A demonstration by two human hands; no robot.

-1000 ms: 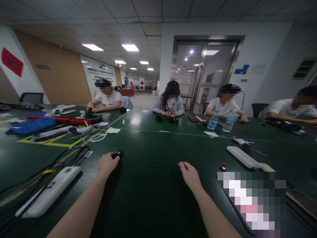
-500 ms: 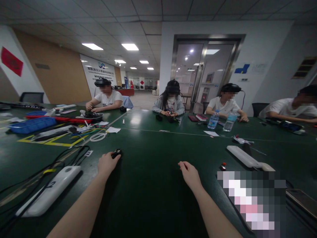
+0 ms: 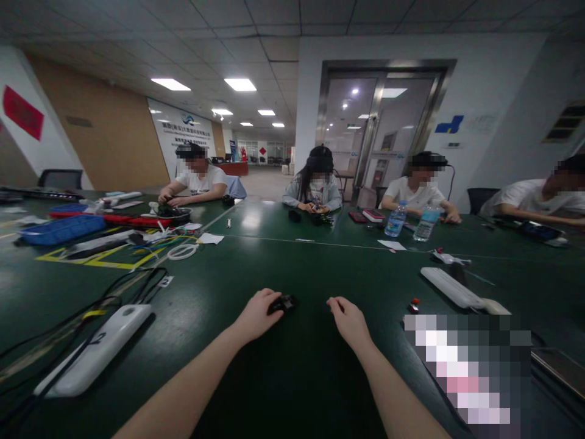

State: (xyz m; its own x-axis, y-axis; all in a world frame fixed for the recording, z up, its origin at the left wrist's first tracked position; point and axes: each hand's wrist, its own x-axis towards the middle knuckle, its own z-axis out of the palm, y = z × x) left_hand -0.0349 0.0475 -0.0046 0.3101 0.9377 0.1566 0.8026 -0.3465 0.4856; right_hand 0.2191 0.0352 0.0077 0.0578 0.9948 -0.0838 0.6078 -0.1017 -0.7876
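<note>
Evidently, my left hand (image 3: 256, 316) is gripping a small black gadget (image 3: 284, 303), my fingers covering its left end; exactly what it is I can't make out. Its visible part runs sideways toward my right hand (image 3: 350, 320), which sits right of the gadget with a gap between; my left is the nearer one. My right fingers curl loosely, and I can't tell whether they enclose anything. The gadget looks hard and dark against the smooth green tabletop (image 3: 311, 372). Well right of the gadget is a tiny red-topped piece (image 3: 414, 305), then a rounded white bar (image 3: 450, 286). Beyond and left of the gadget lies a looped white cable (image 3: 183, 251); beyond and right, two clear plastic bottles (image 3: 395, 218).
</note>
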